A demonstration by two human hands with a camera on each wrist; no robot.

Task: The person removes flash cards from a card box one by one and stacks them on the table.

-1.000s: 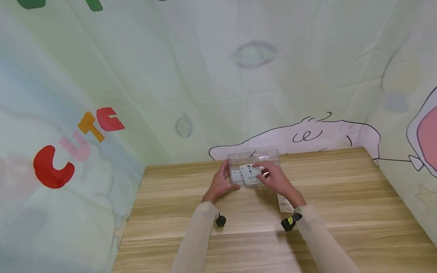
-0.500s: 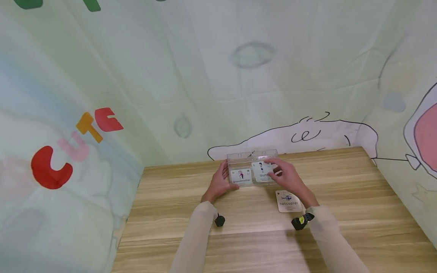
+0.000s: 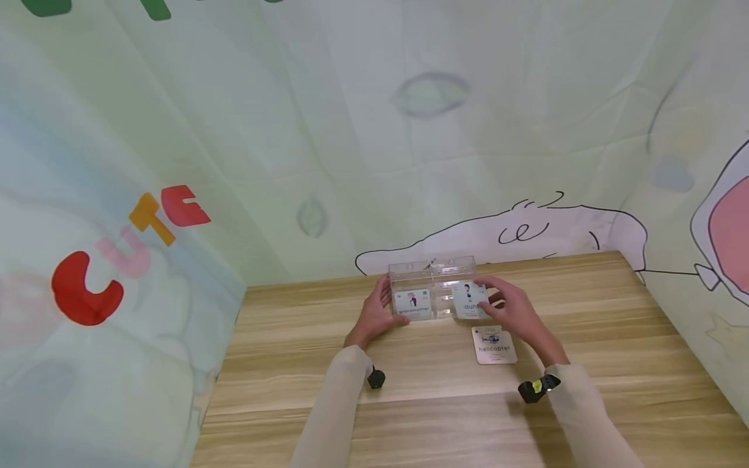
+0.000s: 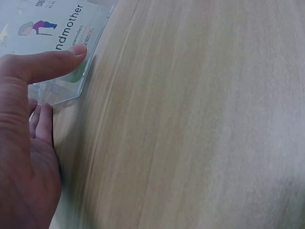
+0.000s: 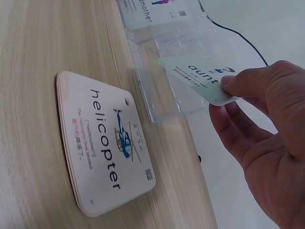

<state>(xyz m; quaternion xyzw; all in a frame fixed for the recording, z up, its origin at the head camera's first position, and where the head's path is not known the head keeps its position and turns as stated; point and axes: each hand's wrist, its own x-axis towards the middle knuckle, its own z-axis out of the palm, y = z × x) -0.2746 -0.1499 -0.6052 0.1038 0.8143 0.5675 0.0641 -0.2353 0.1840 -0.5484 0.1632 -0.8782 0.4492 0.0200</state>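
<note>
A clear plastic card box with two side-by-side compartments lies at the back of the table. My left hand holds its left end, the thumb over the front edge and the fingers along the side. In the left compartment sits a flashcard reading "grandmother", partly under my thumb in the left wrist view. My right hand pinches a flashcard reading "aunt" between thumb and fingers, tilted over the right compartment. Bare box floor shows below that card in the right wrist view.
A stack of flashcards topped by "helicopter" lies on the wooden table, just in front of the box's right half. A printed cloth backdrop rises right behind the table's back edge.
My right hand has carried the "aunt" card rightward, from over the left compartment to over the right one. The "grandmother" card and helicopter stack are now uncovered. My left hand has stayed put.
</note>
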